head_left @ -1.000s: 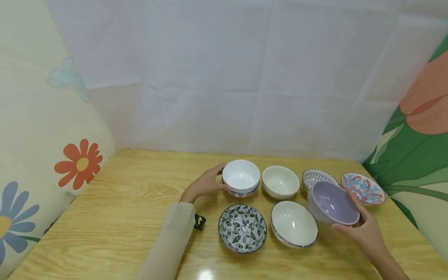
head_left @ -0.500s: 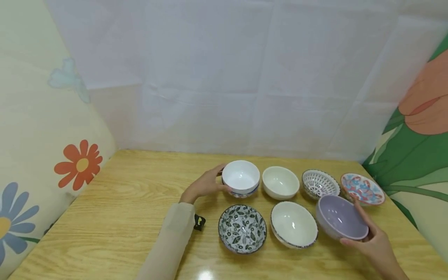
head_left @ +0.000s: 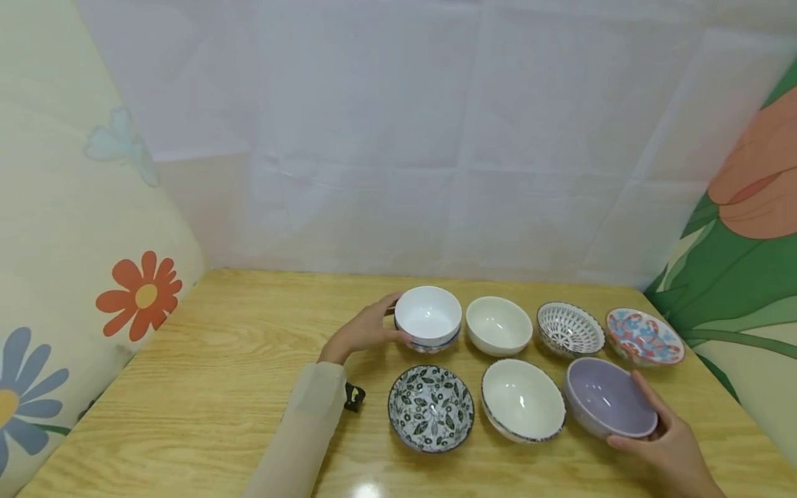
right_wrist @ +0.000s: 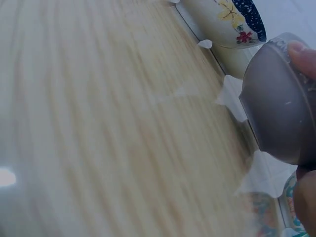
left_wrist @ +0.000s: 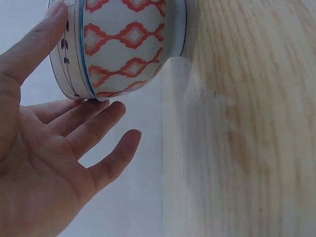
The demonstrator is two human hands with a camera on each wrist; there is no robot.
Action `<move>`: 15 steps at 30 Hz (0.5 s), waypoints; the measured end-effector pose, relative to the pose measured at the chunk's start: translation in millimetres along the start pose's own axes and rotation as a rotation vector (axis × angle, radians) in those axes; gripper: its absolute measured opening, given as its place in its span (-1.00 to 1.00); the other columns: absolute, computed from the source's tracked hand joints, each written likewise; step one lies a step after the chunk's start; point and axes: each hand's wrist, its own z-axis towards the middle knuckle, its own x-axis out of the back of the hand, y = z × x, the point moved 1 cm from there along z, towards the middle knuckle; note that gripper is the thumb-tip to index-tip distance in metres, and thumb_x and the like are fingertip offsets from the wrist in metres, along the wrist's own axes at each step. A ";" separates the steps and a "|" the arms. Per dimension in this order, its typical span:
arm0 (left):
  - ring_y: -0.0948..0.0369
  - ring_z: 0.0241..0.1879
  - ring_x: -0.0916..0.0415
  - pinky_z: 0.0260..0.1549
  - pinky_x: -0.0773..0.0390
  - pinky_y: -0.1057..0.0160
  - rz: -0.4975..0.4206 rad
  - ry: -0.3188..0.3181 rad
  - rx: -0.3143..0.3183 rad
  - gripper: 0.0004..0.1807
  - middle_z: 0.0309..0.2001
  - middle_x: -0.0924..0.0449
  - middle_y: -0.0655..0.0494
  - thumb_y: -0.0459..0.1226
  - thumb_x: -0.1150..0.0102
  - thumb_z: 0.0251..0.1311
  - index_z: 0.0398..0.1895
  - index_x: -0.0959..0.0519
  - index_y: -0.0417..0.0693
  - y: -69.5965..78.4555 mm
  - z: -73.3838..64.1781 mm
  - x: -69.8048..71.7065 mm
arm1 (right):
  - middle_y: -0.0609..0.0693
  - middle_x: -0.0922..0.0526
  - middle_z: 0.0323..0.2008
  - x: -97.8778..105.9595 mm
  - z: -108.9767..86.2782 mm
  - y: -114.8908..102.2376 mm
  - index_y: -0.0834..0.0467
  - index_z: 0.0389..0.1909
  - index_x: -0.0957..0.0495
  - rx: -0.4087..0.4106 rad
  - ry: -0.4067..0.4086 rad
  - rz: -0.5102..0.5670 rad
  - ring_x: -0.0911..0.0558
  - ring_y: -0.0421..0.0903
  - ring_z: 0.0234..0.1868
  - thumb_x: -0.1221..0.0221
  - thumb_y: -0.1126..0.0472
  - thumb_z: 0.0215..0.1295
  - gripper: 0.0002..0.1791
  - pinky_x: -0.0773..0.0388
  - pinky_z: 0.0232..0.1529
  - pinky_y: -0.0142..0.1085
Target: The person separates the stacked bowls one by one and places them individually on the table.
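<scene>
My left hand (head_left: 367, 328) holds the side of a white bowl (head_left: 428, 315), which sits nested in a second bowl (left_wrist: 123, 47) with a red diamond pattern. In the left wrist view, the thumb lies along the upper rim while the fingers reach round the far side. At the right, my right hand (head_left: 669, 443) grips a purple bowl (head_left: 607, 398) by its right side, thumb in front and fingers behind. The bowl is slightly tilted, low at the right end of the front row. Its underside, greyish in the right wrist view, shows close over the table.
A cream bowl (head_left: 499, 325), a black-and-white lattice bowl (head_left: 569, 330) and a red-and-blue patterned bowl (head_left: 644, 337) stand in the back row. In front are a green-leaf bowl (head_left: 431, 408) and a dark-rimmed white bowl (head_left: 523, 400). A white cloth (head_left: 373, 138) hangs behind the wooden table (head_left: 218, 387).
My right hand has brought the purple bowl toward the front and slightly right, down beside the dark-rimmed white bowl, uncovering the lattice bowl. The left hand has stayed at the nested bowls.
</scene>
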 end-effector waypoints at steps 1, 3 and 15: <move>-0.10 0.37 -0.20 0.33 -0.24 -0.08 0.005 0.000 0.000 -0.05 0.43 -0.18 -0.09 -0.16 -0.41 0.03 0.45 -0.11 -0.10 -0.1 0.1 0.2 | -0.61 -0.11 0.26 0.0 -0.4 0.4 -0.18 0.48 0.03 -0.007 -0.003 0.000 -0.17 -0.86 -0.01 -0.37 0.46 -0.04 0.14 -0.17 -0.05 -0.88; -0.10 0.37 -0.21 0.33 -0.25 -0.07 0.012 0.000 0.000 -0.05 0.43 -0.18 -0.08 -0.15 -0.41 0.03 0.46 -0.11 -0.09 -0.7 0.5 0.4 | -0.61 -0.09 0.26 -0.1 -1.0 1.0 -0.20 0.48 0.05 -0.024 -0.010 -0.001 -0.17 -0.87 -0.01 -0.37 0.45 -0.02 0.14 -0.16 -0.05 -0.89; -0.11 0.36 -0.21 0.32 -0.26 -0.09 -0.001 0.003 -0.008 -0.06 0.42 -0.19 -0.09 -0.15 -0.41 0.03 0.45 -0.12 -0.08 -1.3 -0.2 0.3 | -0.73 -0.09 0.14 -1.8 -1.3 4.3 -0.02 0.51 0.06 0.000 -0.002 -0.007 -0.13 -0.85 0.04 -0.37 0.48 -0.06 0.15 -0.13 -0.02 -0.89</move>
